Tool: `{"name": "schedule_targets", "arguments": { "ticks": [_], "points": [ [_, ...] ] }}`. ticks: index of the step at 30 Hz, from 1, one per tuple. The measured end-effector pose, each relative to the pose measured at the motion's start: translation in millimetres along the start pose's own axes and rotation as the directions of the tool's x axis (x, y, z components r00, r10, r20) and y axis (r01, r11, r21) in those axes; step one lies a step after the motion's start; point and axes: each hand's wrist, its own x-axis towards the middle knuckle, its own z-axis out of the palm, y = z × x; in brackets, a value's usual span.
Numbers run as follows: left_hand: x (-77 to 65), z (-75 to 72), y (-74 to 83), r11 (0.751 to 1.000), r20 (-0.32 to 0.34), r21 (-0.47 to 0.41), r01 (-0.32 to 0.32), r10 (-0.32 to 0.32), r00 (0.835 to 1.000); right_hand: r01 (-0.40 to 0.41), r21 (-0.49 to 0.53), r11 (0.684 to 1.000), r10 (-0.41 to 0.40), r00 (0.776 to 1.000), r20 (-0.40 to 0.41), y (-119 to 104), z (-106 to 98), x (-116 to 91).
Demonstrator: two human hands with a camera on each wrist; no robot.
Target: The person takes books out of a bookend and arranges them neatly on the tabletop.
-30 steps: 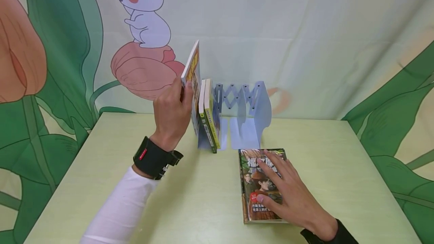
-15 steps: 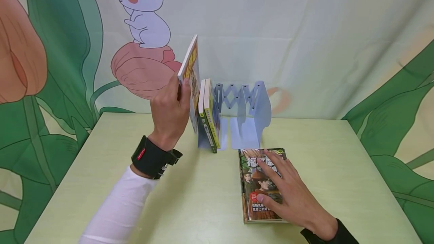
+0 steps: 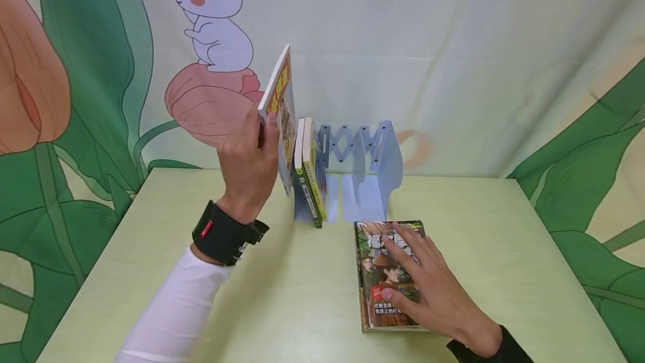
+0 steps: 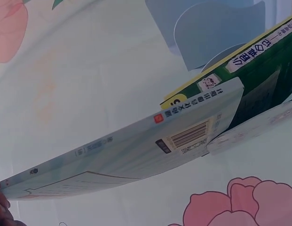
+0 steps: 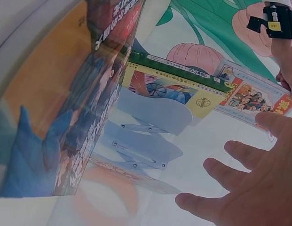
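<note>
Blue-grey plates and riveted crossbars make up the rack, which stands at the back of a pale green table. From where I stand, a green book and a yellow book sit side by side at its left end, both tilted with their tops to the left.

Just left of them, the left hand grasps a thin book, thumb on the cover and fingers behind it. That book is held up on edge, spine towards me, its top swung left, its lower end partway down beside the green book. I cannot tell whether the two touch. The left wrist view shows a barcode on its back.

Over at the near right, the right hand grasps nothing. Its fingers are spread above a stack of books lying flat, and the right wrist view shows a gap between fingertips and top cover. A red badge marks that cover.

Each wrist wears a black band, and a white sleeve covers the left arm. Behind hangs a cloth printed with a rabbit and big flowers.
</note>
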Motion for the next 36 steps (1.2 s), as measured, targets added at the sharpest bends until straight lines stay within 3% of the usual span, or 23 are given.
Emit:
{"name": "schedule_targets", "arguments": {
  "ticks": [9, 17, 36],
  "points": [
    [3.8, -3.4, 2.7, 1.0, -0.067, -0.023, -0.017, 0.015, 0.998, 0.006, -0.008, 1.0, -0.006, 1.0, -0.004, 0.3, 0.5, 0.5],
    [4.1, -5.6, 3.1, 0.997, -0.122, -0.029, -0.073, 0.068, 0.99, 0.002, 0.001, 1.0, -0.002, 1.0, 0.012, -1.8, -2.1, 1.8],
    [4.9, -9.9, 15.8, 0.988, -0.218, -0.099, -0.116, 0.092, 0.972, 0.002, 0.004, 1.0, -0.002, 1.0, 0.004, -1.7, -5.6, 4.0]
  ]
}}
